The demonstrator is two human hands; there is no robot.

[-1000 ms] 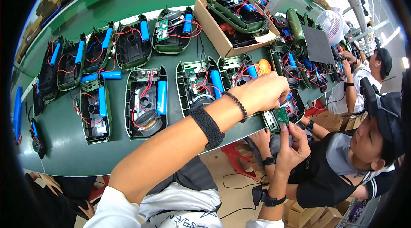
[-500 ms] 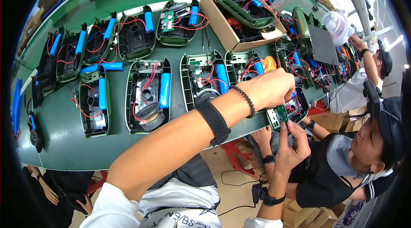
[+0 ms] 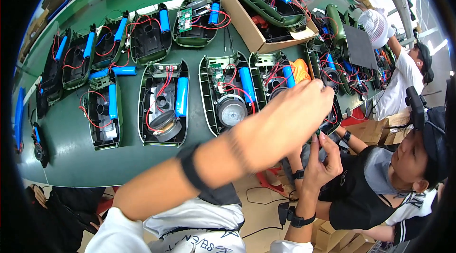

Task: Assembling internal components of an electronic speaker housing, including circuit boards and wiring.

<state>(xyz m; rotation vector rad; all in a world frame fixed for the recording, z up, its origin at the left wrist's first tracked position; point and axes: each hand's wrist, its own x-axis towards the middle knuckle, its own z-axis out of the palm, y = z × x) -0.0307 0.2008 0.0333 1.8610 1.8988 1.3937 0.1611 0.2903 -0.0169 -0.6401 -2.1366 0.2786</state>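
Note:
My left hand (image 3: 297,120) reaches across from the lower left, blurred, with its fingers curled down over the housing at the table's right front. What those fingers hold, if anything, is hidden behind the hand. Just below it, my right hand (image 3: 323,160) pinches a small green circuit board (image 3: 318,131) between thumb and finger; most of the board is covered. To the left stands an open green housing with a round speaker (image 3: 232,111), a blue battery cell (image 3: 247,85) and red wires. Beside it, another open housing holds a blue cell (image 3: 288,76), partly behind my left hand.
More open housings (image 3: 164,103) with blue cells line the green table (image 3: 71,158). A cardboard box (image 3: 244,27) holds green shells at the back. Tweezers (image 3: 228,39) lie near it. An orange object (image 3: 299,70) sits beyond my left hand. A co-worker (image 3: 380,172) sits close on the right.
My left hand has shifted nearer and lower, uncovering the round speaker and now hiding most of the circuit board. My right hand stays nearly in place, still pinching the board.

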